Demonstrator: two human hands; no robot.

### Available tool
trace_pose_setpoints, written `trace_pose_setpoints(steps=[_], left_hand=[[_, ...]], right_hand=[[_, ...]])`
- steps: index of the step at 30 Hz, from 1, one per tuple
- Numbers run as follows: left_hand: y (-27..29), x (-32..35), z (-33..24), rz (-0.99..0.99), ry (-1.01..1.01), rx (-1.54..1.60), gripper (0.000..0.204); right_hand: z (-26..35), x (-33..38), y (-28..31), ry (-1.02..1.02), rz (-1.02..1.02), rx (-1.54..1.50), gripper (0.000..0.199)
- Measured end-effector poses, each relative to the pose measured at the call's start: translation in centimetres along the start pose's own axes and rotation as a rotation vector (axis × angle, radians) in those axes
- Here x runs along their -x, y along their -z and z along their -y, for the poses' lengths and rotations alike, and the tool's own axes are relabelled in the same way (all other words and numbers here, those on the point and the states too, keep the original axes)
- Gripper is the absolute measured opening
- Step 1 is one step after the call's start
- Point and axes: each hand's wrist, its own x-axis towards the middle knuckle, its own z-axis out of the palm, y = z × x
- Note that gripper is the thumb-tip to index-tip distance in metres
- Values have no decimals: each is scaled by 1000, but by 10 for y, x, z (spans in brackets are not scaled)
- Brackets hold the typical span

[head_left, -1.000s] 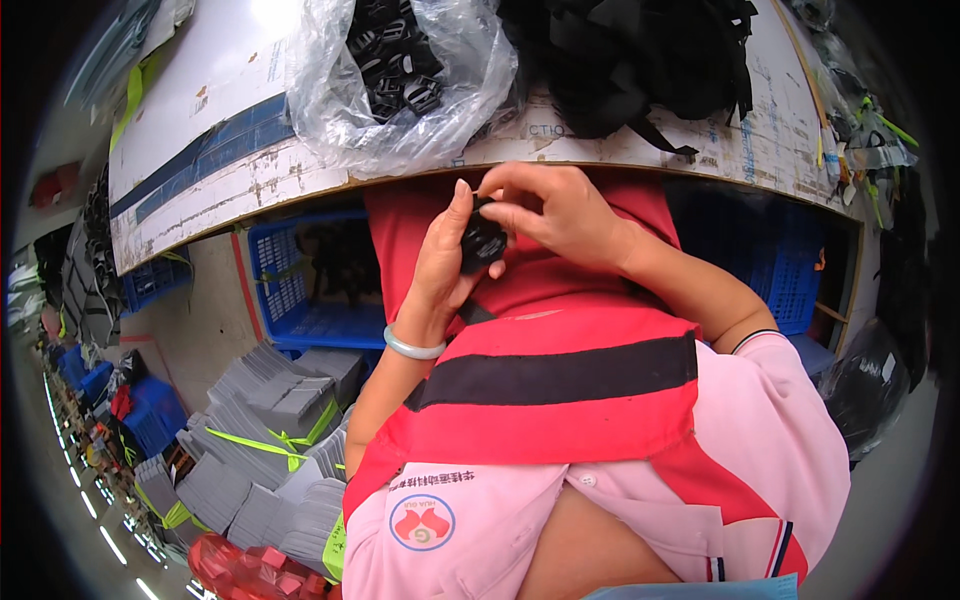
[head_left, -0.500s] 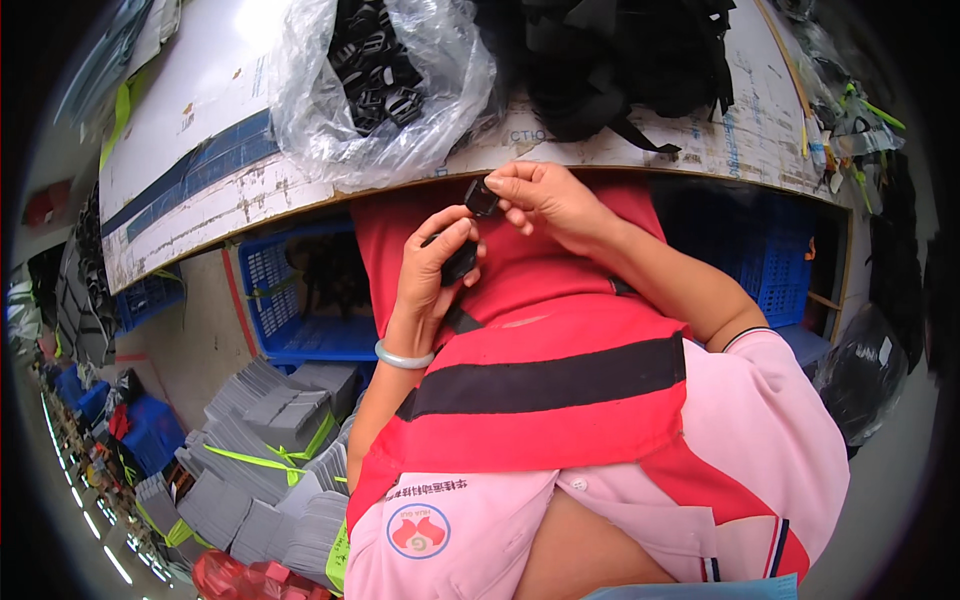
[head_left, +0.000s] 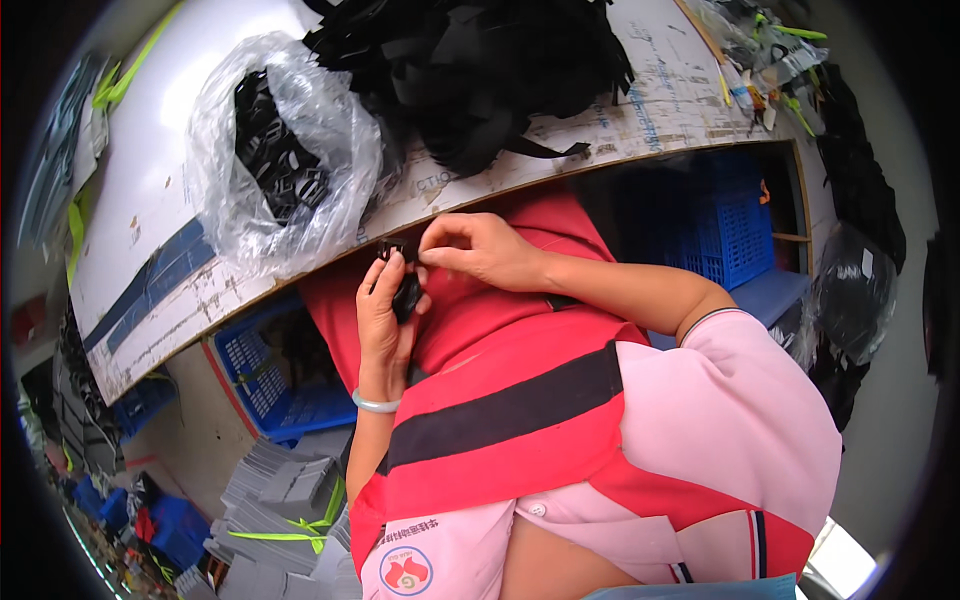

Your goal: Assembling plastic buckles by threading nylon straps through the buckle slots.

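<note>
One red apron [head_left: 520, 437]: nearest; a single black band crosses it, and its far part spreads over the lap until the table hides it.
Left hand [head_left: 378, 310]: curled closed on black plastic pieces [head_left: 406, 298], seemingly two, one in the palm and one up at the fingertips; the fingers cover much of them, so shape and exact count are hard to make out.
Bangle [head_left: 376, 401]: one, pale, around the left wrist.
Right hand [head_left: 485, 250]: thumb and forefinger bent nearly together, just beside the upper piece; whether they grip anything cannot be told.
Table [head_left: 150, 245]: its near edge slants past just beyond both hands, which work in the open room over the apron.
Grey sheets [head_left: 285, 482]: several stacks at the person's left, too many layers to count, partly cut off below.
Blue crates: two large ones under the table, one at left [head_left: 330, 412], one at right [head_left: 735, 240]; shadow and tabletop hide part of each.
Clear bag [head_left: 222, 130]: one, open-mouthed, near the table's edge; board surface shows left of it.
Black buckles [head_left: 285, 165]: many inside the bag, overlapping beyond counting.
Black straps [head_left: 480, 80]: one tangled heap right of the bag, cut off above; one tail points right.
</note>
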Motion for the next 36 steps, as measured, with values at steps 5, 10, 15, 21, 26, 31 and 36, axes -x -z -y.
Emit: trace_pose_setpoints(steps=[5,10,15,21,26,31,36], left_hand=[[23,0,5,72,184,319,12],[31,-13,13,108,327,403,11],[2,0,1,13,162,-14,11],[-20,6,-11,-57,-89,-457,10],[-19,9,-19,-106,-166,-527,9],[-22,14,-29,-120,-206,-592,10],[-32,23,-37,-140,-172,-667,9]], right_hand=[[18,42,87,451,-573,915,23],[5,64,176,207,-482,1304,12],[70,70,174,187,-664,391,8],[140,73,132,603,-521,57,9],[137,60,108,571,-93,-86,7],[138,45,37,153,294,258,21],[107,34,-17,257,711,143,13]])
